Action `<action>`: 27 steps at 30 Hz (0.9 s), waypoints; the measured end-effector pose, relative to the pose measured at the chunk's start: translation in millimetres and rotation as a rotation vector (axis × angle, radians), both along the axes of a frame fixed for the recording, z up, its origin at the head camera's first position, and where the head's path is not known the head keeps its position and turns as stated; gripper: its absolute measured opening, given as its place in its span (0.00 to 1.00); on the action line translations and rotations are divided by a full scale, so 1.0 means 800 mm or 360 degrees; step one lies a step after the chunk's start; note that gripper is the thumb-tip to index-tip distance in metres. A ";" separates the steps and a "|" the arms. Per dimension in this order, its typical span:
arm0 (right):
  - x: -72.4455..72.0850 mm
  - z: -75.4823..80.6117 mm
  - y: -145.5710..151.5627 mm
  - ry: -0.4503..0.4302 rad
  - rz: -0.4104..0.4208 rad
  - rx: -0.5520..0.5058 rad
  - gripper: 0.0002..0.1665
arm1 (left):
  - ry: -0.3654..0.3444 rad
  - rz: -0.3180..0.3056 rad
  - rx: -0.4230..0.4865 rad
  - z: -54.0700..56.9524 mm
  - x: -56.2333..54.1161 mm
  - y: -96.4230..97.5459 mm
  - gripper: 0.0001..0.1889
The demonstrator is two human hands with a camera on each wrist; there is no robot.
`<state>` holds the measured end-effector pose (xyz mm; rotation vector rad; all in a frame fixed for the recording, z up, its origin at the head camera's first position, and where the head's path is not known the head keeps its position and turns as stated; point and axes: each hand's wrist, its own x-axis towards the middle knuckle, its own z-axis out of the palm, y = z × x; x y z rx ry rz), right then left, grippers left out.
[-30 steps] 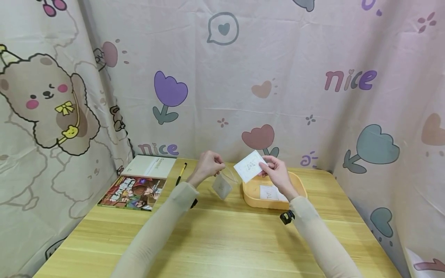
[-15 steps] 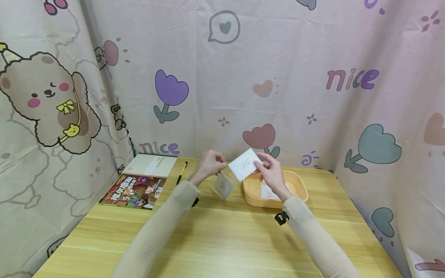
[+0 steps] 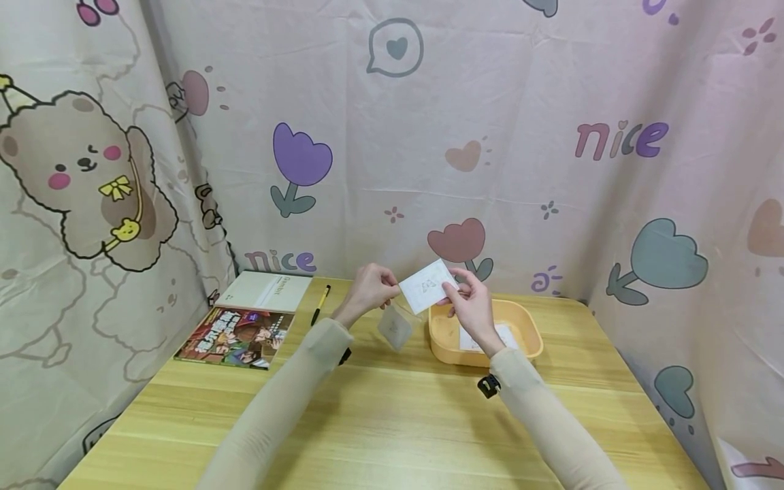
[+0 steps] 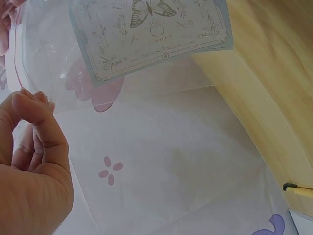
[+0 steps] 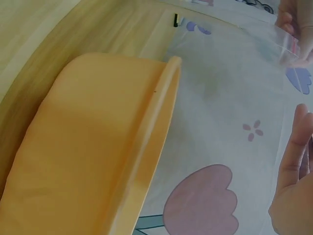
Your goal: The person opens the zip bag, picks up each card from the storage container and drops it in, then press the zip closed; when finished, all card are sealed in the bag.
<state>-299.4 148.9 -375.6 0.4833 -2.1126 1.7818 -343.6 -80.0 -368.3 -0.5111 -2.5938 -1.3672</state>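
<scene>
My left hand point(image 3: 367, 292) pinches the top edge of a clear zip bag point(image 4: 44, 54) between thumb and fingertips. Low in the bag hangs a pale square card point(image 4: 156, 34) printed with a butterfly and a thin ornamental border. My right hand point(image 3: 474, 306) holds a white card point(image 3: 424, 287) by its right side, thumb across the front, tilted above the yellow basket. That card's left corner is right at the left fingertips and overlaps the bag's mouth in the head view. In the right wrist view the right hand's fingers point(image 5: 296, 156) show, but its card is out of frame.
The yellow basket point(image 3: 450, 352) stands behind and below the right hand, with white cards point(image 3: 470, 340) inside. At the left lie a pale notebook point(image 3: 245, 289), a colourful comic book point(image 3: 229, 337) and a yellow-black pen point(image 3: 320, 305). A patterned curtain point(image 3: 380, 170) surrounds the table.
The right hand has moved left with its white card, from over the basket up to the bag's mouth. My left hand has stayed nearly in place with the bag.
</scene>
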 end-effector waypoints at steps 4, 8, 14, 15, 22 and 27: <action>0.002 0.001 0.000 0.0013 0.0007 0.0051 0.21 | -0.0013 0.0003 0.0002 0.002 0.001 -0.001 0.04; 0.001 -0.001 0.002 0.0079 0.0019 0.0105 0.21 | -0.0023 0.0003 0.0019 0.003 0.003 -0.001 0.05; -0.020 -0.021 0.008 0.0071 0.0042 0.0159 0.21 | -0.0017 0.0011 0.0011 0.002 0.002 0.001 0.05; -0.023 -0.025 0.008 0.0069 0.0042 0.0169 0.22 | -0.0013 0.0012 0.0009 0.002 0.002 0.001 0.05; -0.023 -0.028 0.001 0.0161 0.0058 0.0228 0.19 | -0.0001 0.0029 -0.0013 0.002 0.001 0.005 0.06; -0.023 -0.030 -0.003 0.0163 0.0058 0.0277 0.16 | -0.0017 0.0038 -0.0040 0.006 0.001 0.007 0.05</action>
